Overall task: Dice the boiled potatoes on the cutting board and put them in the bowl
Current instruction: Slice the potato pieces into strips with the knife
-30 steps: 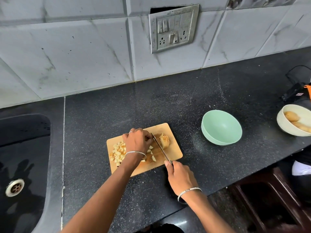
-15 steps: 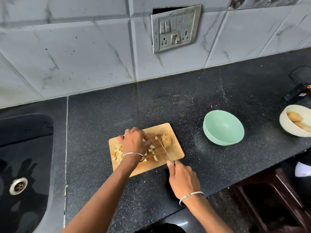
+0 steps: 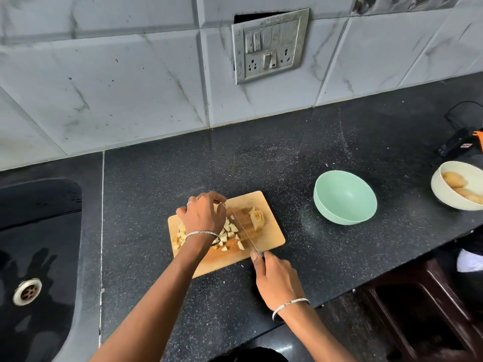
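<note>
While the right hand (image 3: pixel 277 279) is gripping the knife (image 3: pixel 245 232), the left hand (image 3: pixel 202 215) is hovering curled over the diced potato (image 3: pixel 231 228); its grasp is unclear.

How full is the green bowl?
Empty. The green bowl shows only its bare inside; the diced potato pieces lie on the cutting board.

Nothing is legible; red label (image 3: pixel 466 145) on black device (image 3: pixel 453 147) blurs.

Two bowls (image 3: pixel 345 197) (image 3: pixel 436 184), one board (image 3: pixel 271 237) (one knife (image 3: pixel 245 231))
</note>
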Tool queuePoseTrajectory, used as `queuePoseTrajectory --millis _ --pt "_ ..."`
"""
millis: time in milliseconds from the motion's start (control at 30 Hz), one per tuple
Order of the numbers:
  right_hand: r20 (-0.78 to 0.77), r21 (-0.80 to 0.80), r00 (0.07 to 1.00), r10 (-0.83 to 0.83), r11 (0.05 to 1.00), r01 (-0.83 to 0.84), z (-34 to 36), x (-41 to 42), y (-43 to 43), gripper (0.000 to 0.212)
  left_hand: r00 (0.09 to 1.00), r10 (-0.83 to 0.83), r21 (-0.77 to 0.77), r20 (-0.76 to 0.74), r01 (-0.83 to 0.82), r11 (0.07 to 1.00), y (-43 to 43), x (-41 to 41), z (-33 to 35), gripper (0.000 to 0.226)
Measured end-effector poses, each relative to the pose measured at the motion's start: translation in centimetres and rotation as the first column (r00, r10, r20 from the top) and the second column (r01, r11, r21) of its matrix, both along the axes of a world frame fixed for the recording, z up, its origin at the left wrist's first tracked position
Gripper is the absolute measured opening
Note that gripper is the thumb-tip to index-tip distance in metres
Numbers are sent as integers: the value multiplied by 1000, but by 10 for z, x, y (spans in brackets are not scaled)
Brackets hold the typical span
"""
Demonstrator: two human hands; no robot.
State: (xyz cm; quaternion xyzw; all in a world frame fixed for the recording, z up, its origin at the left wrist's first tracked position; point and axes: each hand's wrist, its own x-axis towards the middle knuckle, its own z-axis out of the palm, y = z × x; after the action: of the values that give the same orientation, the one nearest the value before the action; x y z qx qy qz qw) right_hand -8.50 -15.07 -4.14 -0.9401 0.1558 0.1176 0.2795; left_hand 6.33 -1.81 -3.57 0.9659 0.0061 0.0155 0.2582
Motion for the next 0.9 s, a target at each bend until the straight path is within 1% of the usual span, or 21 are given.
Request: queuePoseTrajectory --millis 133,200,267,333,400,467,533,567,633,667,700,767,800,833,900 --pt "0 -35 1000 -31 999 31 9 1 -14 45 997 -65 -88 30 68 994 -11 -7 2 26" --pt "9 -27 999 -45 999 46 10 1 -24 43 994 -107 -106 28 109 988 -17 -11 2 26" --pt "5 -13 1000 -31 999 31 7 1 -32 46 992 -120 -118 25 122 986 -23 -14 1 25" --pt "1 43 999 -34 999 34 4 0 -37 49 993 -112 -165 24 115 980 -28 -16 -1 22" --pt "-20 134 998 -62 989 64 5 1 -38 48 994 -107 -229 17 108 967 -28 -16 -2 15" --pt "-29 227 995 -98 969 102 6 1 -37 49 994 -107 -266 -8 101 959 -26 -15 -4 15" --pt "-60 364 986 -152 917 164 9 1 -32 50 992 -113 -303 -48 93 949 -22 -12 -7 22" --pt "-94 444 979 -181 872 204 10 0 -29 50 992 -114 -332 -58 89 939 -20 -11 -9 25" --pt "-182 597 959 -218 750 284 15 0 -26 48 993 -90 -382 -72 56 922 -16 -10 -14 26" --pt "-215 647 952 -216 699 305 16 0 -25 47 993 -76 -395 -87 36 918 -13 -9 -16 24" --pt "-232 672 951 -205 673 308 18 0 -25 47 993 -66 -403 -95 22 915 -11 -9 -17 23" --pt "-230 689 955 -185 663 294 20 2 -26 48 995 -46 -376 -90 9 927 -6 -9 -19 22" --pt "-217 684 958 -186 671 285 19 3 -27 48 996 -33 -333 -78 5 943 -3 -10 -19 21" --pt "-197 671 961 -194 688 276 20 3 -29 48 998 -21 -264 -56 5 965 -1 -12 -16 17" --pt "-135 597 968 -212 762 250 19 5 -34 50 1000 -15 -86 5 16 996 1 -17 -8 8"
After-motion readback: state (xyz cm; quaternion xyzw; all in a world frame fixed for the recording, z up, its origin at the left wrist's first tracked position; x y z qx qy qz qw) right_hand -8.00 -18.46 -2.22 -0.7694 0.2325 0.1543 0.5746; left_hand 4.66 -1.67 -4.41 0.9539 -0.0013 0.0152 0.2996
